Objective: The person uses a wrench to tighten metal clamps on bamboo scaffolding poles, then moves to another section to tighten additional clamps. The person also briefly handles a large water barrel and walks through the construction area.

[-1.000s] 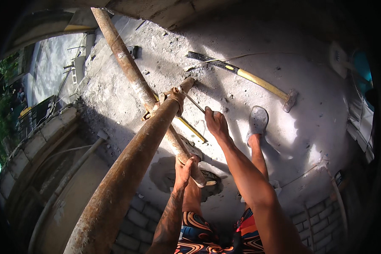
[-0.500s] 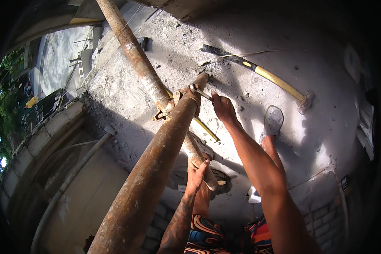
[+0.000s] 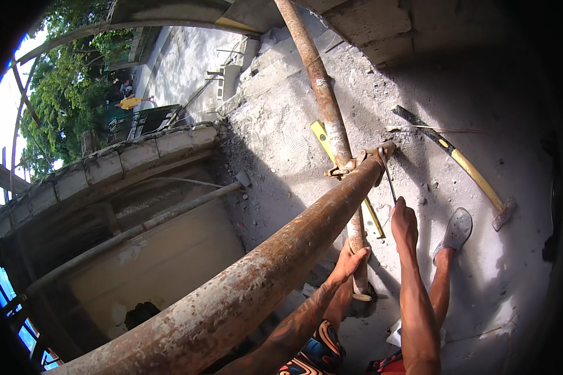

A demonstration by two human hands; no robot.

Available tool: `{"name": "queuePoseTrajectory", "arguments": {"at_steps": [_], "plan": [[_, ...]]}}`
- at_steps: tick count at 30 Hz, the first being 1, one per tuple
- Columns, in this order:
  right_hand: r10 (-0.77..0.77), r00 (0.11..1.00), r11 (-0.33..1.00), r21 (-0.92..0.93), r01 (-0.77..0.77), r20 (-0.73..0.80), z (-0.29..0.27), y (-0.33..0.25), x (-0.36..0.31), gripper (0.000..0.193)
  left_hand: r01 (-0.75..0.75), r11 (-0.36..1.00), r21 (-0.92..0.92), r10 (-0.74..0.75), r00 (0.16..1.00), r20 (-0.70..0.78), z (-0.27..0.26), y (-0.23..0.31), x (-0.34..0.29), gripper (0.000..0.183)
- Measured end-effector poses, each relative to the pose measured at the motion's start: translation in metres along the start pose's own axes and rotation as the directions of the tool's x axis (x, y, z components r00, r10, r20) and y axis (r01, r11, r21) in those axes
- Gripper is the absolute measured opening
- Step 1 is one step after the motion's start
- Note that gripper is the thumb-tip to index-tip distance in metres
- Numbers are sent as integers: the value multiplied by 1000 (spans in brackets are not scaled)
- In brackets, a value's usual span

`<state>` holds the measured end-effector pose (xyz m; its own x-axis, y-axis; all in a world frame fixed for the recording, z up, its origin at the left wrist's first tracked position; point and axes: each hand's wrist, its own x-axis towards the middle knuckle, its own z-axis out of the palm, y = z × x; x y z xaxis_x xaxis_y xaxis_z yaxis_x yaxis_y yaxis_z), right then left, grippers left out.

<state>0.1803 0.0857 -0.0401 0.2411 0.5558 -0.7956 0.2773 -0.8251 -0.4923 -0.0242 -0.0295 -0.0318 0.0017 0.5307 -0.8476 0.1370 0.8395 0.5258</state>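
A thick rusty steel pipe (image 3: 250, 269) slants up from the lower left. A thinner rusty pipe (image 3: 324, 100) crosses beneath it, and a scaffold clamp (image 3: 360, 164) sits where the two meet. My left hand (image 3: 353, 261) is wrapped round the lower end of the thinner pipe. In my right hand (image 3: 404, 224) is a metal wrench (image 3: 389, 178), its head at the clamp on the right side of the thick pipe. A yellow spirit level (image 3: 374, 220) lies beneath the pipes, partly hidden by them.
A sledgehammer (image 3: 472, 172) with a black and yellow handle lies on the dusty concrete floor at right, close to my grey shoe (image 3: 458, 228). A low block wall (image 3: 131, 159) runs along the left. Farther off are hollow blocks (image 3: 228, 82) and a person in yellow (image 3: 130, 102).
The view has swung left, so the pipes and hands appear farther right. The wrench now points more along the floor toward me. Both hands keep their hold.
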Motion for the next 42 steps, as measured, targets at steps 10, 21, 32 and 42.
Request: {"name": "queuePoseTrajectory", "arguments": {"at_steps": [10, 21, 32, 42], "plan": [[193, 967, 970, 178, -163, -167, -1, -31, -19, 67, -91, 983, 156, 105, 991, -82, -1, 7, 2, 39], [-47, 961, 983, -185, -5, -274, -39, 30, -2, 64, 13, 999, -42, -14, 1000, -4, 10, 40, -12, 43], [-266, 953, 928, 227, 294, -148, 15, 39, 82, 60, 42, 999, -13, -42, 999, -30, 10, 34, -11, 39], [-54, 995, 984, 164, 67, -81, 17, 20, 51, 71, -78, 977, 199, 98, 991, -92, 6, -12, 2, 37]]}}
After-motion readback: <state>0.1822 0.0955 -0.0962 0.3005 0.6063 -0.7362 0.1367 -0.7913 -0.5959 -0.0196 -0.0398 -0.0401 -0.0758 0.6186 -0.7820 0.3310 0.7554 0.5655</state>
